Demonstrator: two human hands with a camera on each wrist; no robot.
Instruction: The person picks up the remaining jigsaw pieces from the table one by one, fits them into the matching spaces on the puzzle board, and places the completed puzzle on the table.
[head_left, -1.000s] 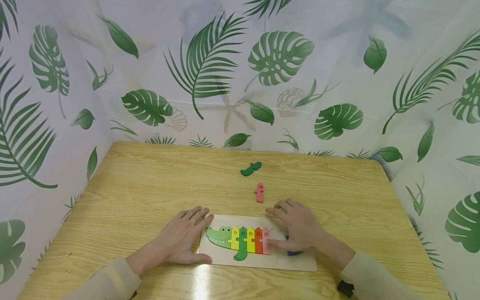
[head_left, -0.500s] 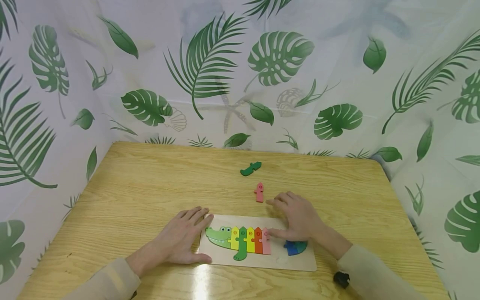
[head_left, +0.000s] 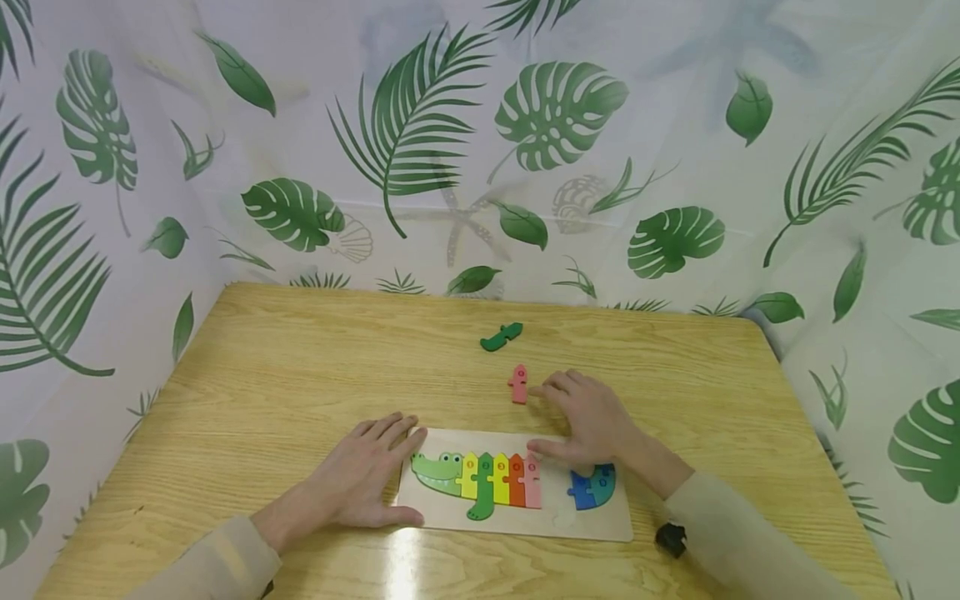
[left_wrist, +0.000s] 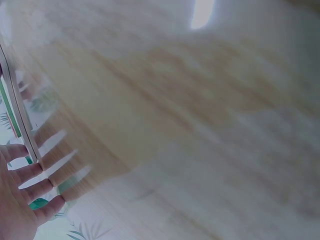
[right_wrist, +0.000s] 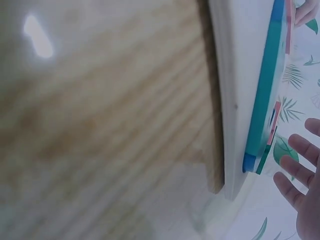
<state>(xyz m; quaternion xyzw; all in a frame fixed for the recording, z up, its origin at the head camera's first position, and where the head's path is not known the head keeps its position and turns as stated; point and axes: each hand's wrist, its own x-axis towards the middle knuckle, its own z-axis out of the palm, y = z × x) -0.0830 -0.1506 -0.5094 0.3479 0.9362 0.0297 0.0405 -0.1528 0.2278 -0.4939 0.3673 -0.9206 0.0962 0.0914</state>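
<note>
A wooden crocodile puzzle board lies near the table's front. Set in it are the green head, several coloured numbered pieces, and blue tail pieces at the right; bare wood shows between pink and blue. My left hand rests at the board's left edge, fingers spread. My right hand reaches over the board's far right part, its fingertips beside a loose pink puzzle piece, with nothing held. Farther back lies a loose dark green puzzle piece. In the right wrist view the fingers are extended.
The wood-grain table ends at a white curtain printed with green leaves, which also runs along both sides. A small black object shows beside the right sleeve.
My right hand has moved away from me, off the blue tail pieces and toward the loose pink piece, uncovering the blue pieces. My left hand has stayed in place.
</note>
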